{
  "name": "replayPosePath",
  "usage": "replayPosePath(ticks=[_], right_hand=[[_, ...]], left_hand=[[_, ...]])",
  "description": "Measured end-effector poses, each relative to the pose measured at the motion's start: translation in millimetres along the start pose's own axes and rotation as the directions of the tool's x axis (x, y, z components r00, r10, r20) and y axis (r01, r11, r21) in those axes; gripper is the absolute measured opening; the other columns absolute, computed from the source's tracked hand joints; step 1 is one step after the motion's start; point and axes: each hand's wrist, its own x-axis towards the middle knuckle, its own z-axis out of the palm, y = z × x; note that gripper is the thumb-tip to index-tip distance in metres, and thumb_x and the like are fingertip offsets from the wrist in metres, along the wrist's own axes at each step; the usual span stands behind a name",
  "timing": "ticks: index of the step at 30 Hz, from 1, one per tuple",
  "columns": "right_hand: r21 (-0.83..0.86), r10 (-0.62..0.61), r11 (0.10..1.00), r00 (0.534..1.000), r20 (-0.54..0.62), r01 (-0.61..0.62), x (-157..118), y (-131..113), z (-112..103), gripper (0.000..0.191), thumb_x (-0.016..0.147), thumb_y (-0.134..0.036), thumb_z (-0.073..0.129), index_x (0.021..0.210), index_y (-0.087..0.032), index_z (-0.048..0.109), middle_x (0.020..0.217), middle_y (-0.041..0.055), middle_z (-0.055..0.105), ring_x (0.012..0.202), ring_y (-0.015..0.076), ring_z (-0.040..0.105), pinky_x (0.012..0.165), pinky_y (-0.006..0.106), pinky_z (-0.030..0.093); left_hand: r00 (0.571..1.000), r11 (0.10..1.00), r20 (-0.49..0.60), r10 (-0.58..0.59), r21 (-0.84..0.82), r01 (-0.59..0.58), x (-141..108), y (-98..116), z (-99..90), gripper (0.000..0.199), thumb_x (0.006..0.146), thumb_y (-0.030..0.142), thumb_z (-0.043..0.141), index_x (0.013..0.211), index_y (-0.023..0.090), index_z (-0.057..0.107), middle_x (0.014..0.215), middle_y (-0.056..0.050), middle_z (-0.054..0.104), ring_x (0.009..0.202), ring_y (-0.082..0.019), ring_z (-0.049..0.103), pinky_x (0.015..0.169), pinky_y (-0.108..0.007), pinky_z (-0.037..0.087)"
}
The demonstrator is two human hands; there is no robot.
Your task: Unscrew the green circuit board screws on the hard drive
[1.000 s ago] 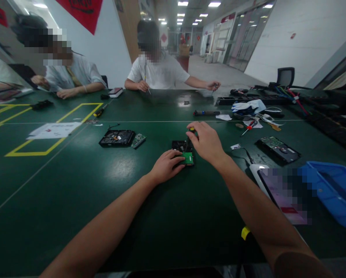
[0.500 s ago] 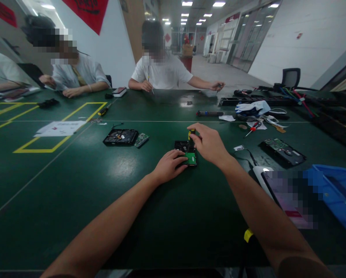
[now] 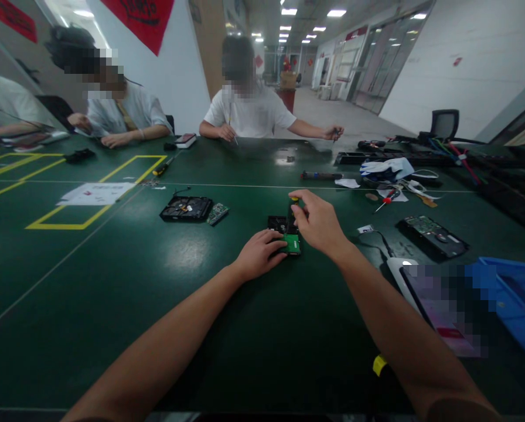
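1. Turning, I'd judge: the black-and-yellow screwdriver (image 3: 291, 212) shows its dark side now, where half a second ago it showed yellow. Handle has rotated in the fingers, so likely a screw being worked; in or out, can't tell.
2. Right hand (image 3: 319, 223): narrow grip, thumb and fingers round the upper handle, tool roughly upright. Tip hidden.
3. Left hand (image 3: 262, 256): fingers spread, pressing on the green circuit board (image 3: 293, 244); looks like bracing, not a full grasp.
4. Black drive (image 3: 276, 223) is on the worktop (image 3: 187, 328), between the hands. Board lies at its near end, partly under left fingers. No clear shift of drive against the worktop; view itself moved a bit.
5. Left side: opened drive (image 3: 186, 208), loose board (image 3: 218, 214) just beside it.
6. Right side: another drive (image 3: 433, 237), red-handled screwdriver (image 3: 387, 200) beyond it, blue tray (image 3: 515, 293) nearer the person.
7. Co-worker (image 3: 249, 111) opposite, well apart from this work.
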Motion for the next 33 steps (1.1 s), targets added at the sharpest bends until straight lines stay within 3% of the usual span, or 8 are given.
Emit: replayPosePath(ticks=[5,14,18,23,28,33], right_hand=[[-0.102,0.003,0.995,0.999,-0.051,-0.008,-1.1,-1.6,-1.4,0.020,0.098,-0.031,0.057,0.116,-0.023,0.062,0.118,0.0114,0.066,0.097,0.0265,0.064,0.086,0.043,0.052],[0.000,-0.016,1.000,0.997,0.076,0.016,1.6,-0.6,-3.2,0.027,0.096,-0.017,0.051,0.120,-0.026,0.060,0.120,0.0066,0.070,0.092,0.0231,0.067,0.085,0.040,0.052],[-0.099,-0.027,0.995,1.000,0.011,0.028,-0.6,-1.9,-2.3,0.020,0.098,-0.025,0.055,0.116,-0.025,0.062,0.116,0.0090,0.068,0.100,0.0260,0.064,0.090,0.043,0.049],[-0.156,0.026,0.987,0.998,-0.054,-0.035,-1.5,0.1,-0.7,0.019,0.100,-0.037,0.056,0.112,-0.026,0.066,0.108,0.0093,0.065,0.094,0.0260,0.064,0.084,0.042,0.050],[-0.068,-0.008,0.998,0.999,-0.038,0.005,0.2,1.9,-0.8,0.022,0.099,-0.027,0.054,0.118,-0.025,0.066,0.116,0.0091,0.070,0.103,0.0273,0.066,0.089,0.043,0.051],[-0.014,0.000,1.000,1.000,-0.020,0.000,-0.6,0.6,1.8,0.028,0.099,-0.026,0.054,0.126,-0.023,0.063,0.123,0.0101,0.070,0.094,0.0246,0.068,0.086,0.041,0.052]], left_hand=[[1.000,1.000,-0.001,-0.004,0.009,0.004,-0.1,-0.2,0.1,0.031,0.098,0.039,0.064,0.124,0.023,0.069,0.130,-0.011,0.064,0.126,-0.030,0.060,0.109,-0.055,0.050],[1.000,1.000,-0.003,0.005,-0.002,-0.005,0.4,-0.8,0.2,0.030,0.098,0.039,0.063,0.124,0.024,0.069,0.129,-0.011,0.065,0.125,-0.029,0.061,0.107,-0.054,0.051],[1.000,1.000,-0.002,0.005,0.009,-0.005,0.8,-0.4,-0.2,0.030,0.098,0.039,0.063,0.123,0.023,0.070,0.129,-0.011,0.065,0.125,-0.029,0.061,0.109,-0.054,0.050],[1.000,1.000,-0.005,0.004,-0.008,-0.004,0.7,-0.7,0.0,0.030,0.098,0.039,0.064,0.123,0.025,0.069,0.130,-0.011,0.065,0.124,-0.029,0.061,0.107,-0.054,0.051],[1.000,1.000,-0.001,0.001,-0.006,-0.001,0.5,-0.5,0.6,0.030,0.098,0.039,0.064,0.124,0.025,0.069,0.130,-0.011,0.065,0.125,-0.029,0.061,0.109,-0.053,0.051],[1.000,1.000,0.004,-0.006,0.001,0.006,0.7,0.8,-0.3,0.031,0.098,0.039,0.064,0.124,0.024,0.069,0.130,-0.011,0.065,0.125,-0.029,0.060,0.110,-0.053,0.050]])
